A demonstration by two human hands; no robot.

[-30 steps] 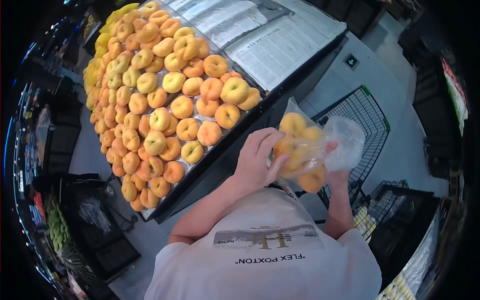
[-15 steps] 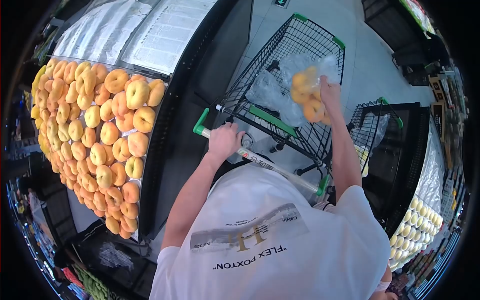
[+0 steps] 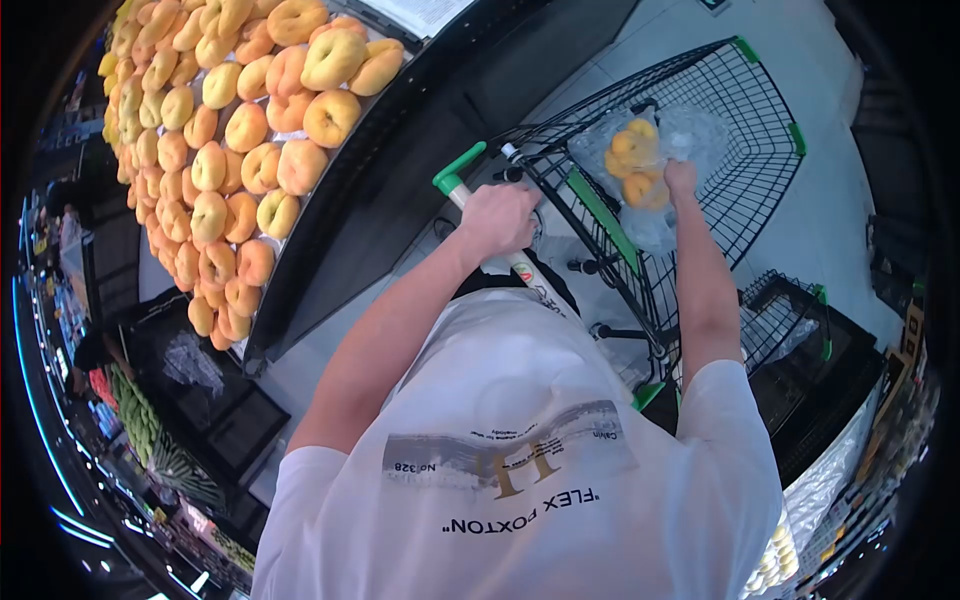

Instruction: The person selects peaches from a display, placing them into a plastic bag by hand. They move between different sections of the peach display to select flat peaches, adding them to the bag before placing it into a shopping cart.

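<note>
My left hand (image 3: 500, 215) is wrapped round the white handle (image 3: 530, 272) of a shopping cart, close to its green end. Inside the black wire cart (image 3: 610, 225), my right hand (image 3: 680, 178) is closed on a clear plastic bag of flat peaches (image 3: 632, 160). The yellow-orange fruit shows through the film, low in the basket. More crumpled clear plastic (image 3: 700, 135) spreads beside the bag, to the right of the fruit.
A sloping display of flat peaches (image 3: 215, 165) rises at the left behind a black stand edge. Another wire cart (image 3: 790, 310) with plastic in it stands at the right by a black stand. Grey tiled floor (image 3: 815, 90) lies beyond my cart.
My right hand has lowered the bag of peaches deeper into the cart. The view has turned, so the cart appears further right and the peach display higher. My left hand stays on the handle.
</note>
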